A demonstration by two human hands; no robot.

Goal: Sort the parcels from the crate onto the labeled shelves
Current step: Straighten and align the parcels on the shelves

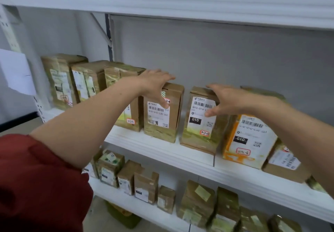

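Step in hand looks like squaring up two parcels already on the shelf [162, 147], not a fresh carry; crate isn't in view. L hand [155, 85] is spread wide, fingers over the top of the L box [160, 125], thumb hanging in front of its label. It isn't clamped, and I can't tell if the palm actually touches. R hand [229, 99] is likewise apart, fingers at the top edge of the R box [197, 130], thumb across the label, nothing pinched. Both boxes stand right under the hands, labels out, w/ a narrow gap between them. R box looks a bit tilted and sits close to the shelf's front edge. To do it well, press down & back w/ flat fingers rather than grabbing, so boxes slide w/o tipping. Push R box back till its front is flush w/ L box. Keep thumbs off barcodes and the handwritten tag [204, 133] low on R box so they stay readable. Check the tag vs the shelf no. before leaving it; the writing is too blurry for me to confirm. Watch the orange parcel [249, 141] just below the R hand's wrist: it leans, close against R box, and the forearm passes over it, so a careless pull-back could drag it off. Beyond the L hand's outer side the row [79, 83] is tight, so don't shove L box into it.
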